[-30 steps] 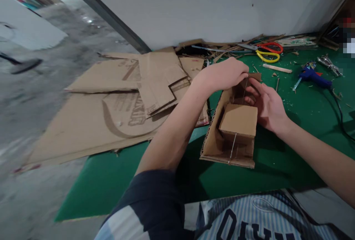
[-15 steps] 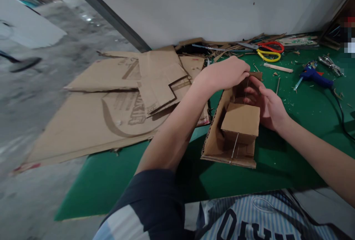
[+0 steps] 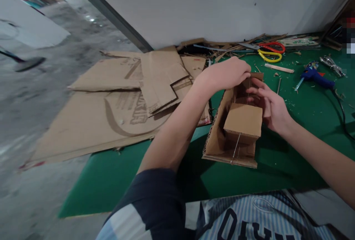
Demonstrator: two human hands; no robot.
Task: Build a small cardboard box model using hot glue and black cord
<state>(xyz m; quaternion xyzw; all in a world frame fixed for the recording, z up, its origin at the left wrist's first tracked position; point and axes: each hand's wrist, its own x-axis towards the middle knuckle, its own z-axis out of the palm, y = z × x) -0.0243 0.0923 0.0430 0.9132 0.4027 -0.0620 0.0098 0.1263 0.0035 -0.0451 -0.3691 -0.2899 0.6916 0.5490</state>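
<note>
An open-sided cardboard box (image 3: 217,136) stands on the green table, holding a smaller cardboard block (image 3: 244,119). From the block's near edge a thin, shiny strand (image 3: 235,148) runs to the box's front wall. My left hand (image 3: 229,73) is closed over the top of the far cardboard wall (image 3: 256,76); its fingertips are partly hidden. My right hand (image 3: 273,105) reaches in from the right, behind the block. Its fingers are apart and loosely bent, beside another thin strand near the far wall, with the index fingertip close to my left fingers. Whether they touch that strand is unclear.
Flat cardboard sheets (image 3: 111,121) lie to the left, overhanging the table (image 3: 102,184). Behind are scissors (image 3: 270,53) and cardboard scraps along the white wall (image 3: 199,7). To the right lie a blue glue gun (image 3: 316,77) with a cord, a pale stick (image 3: 279,68) and a thin rod (image 3: 279,85).
The view has shifted slightly. My right-hand fingers have moved a little at the far end of the box. My left hand keeps its place on the far wall.
</note>
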